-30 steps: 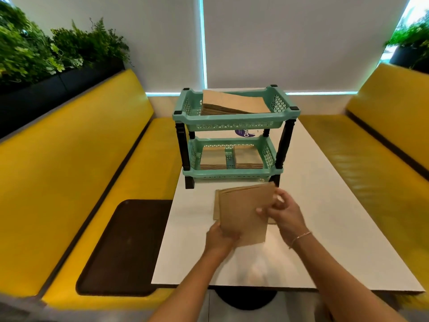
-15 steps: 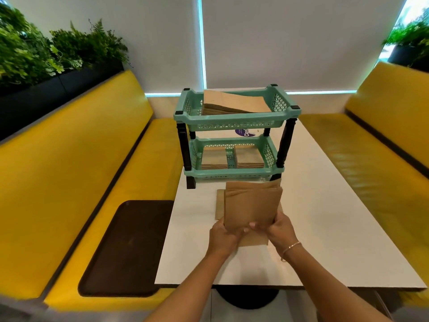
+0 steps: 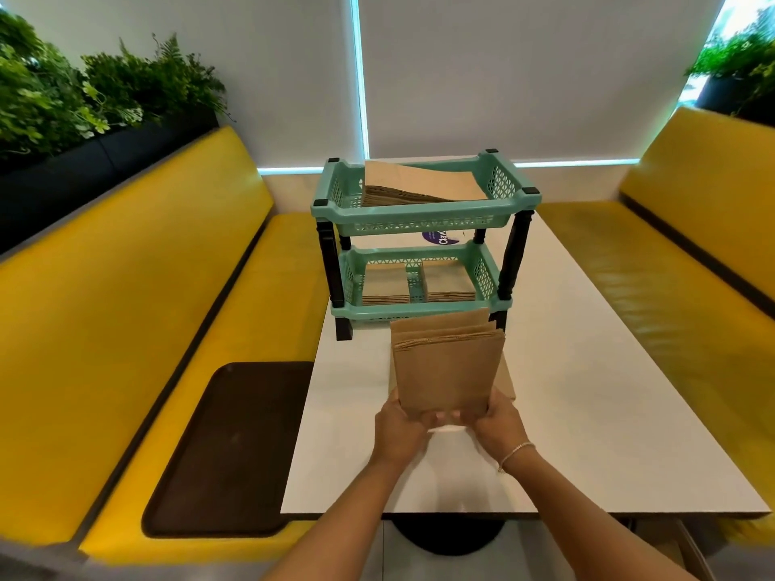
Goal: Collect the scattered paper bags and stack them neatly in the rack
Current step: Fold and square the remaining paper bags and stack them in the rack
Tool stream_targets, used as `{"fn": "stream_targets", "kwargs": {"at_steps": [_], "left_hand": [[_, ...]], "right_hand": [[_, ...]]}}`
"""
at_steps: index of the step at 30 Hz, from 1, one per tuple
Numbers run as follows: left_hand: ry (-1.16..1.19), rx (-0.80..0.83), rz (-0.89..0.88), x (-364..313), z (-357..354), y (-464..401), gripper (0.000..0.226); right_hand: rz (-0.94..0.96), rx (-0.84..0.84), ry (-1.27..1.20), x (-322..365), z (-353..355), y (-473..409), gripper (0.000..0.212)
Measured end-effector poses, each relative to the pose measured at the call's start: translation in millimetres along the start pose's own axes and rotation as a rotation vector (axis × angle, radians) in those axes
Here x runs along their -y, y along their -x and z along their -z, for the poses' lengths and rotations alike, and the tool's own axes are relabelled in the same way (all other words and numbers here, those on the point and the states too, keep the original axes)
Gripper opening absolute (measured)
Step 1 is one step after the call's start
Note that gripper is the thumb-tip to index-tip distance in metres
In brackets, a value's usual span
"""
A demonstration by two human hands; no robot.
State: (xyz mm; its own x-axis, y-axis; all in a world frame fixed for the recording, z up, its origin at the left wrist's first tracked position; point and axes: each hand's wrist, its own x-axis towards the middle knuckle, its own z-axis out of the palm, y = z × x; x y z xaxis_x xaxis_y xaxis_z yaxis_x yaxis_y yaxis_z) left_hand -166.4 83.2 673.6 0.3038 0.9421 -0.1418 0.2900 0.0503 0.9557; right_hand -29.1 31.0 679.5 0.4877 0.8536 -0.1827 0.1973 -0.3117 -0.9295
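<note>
A bundle of flat brown paper bags stands upright on its lower edge over the white table, just in front of the teal two-tier rack. My left hand grips the bundle's lower left corner and my right hand grips its lower right corner. Another brown bag lies flat on the table behind the bundle, mostly hidden. The rack's top tier holds a stack of large bags; its bottom tier holds two stacks of smaller bags.
Yellow booth benches flank the table on the left and right. A dark brown tray lies on the left seat. Planters with green foliage sit behind the left backrest. A purple sticker shows behind the rack.
The bags went from tilted in my hands to upright and squared. My right hand moved from the bundle's upper right edge down to its bottom corner, and the bundle shifted toward the rack.
</note>
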Motion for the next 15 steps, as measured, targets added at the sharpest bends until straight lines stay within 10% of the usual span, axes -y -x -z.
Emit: {"fn": "stream_targets", "kwargs": {"at_steps": [15], "left_hand": [[-0.390, 0.274, 0.042, -45, 37, -27, 0.046]], "right_hand": [[0.265, 0.020, -0.082, 120, 68, -17, 0.031]]}}
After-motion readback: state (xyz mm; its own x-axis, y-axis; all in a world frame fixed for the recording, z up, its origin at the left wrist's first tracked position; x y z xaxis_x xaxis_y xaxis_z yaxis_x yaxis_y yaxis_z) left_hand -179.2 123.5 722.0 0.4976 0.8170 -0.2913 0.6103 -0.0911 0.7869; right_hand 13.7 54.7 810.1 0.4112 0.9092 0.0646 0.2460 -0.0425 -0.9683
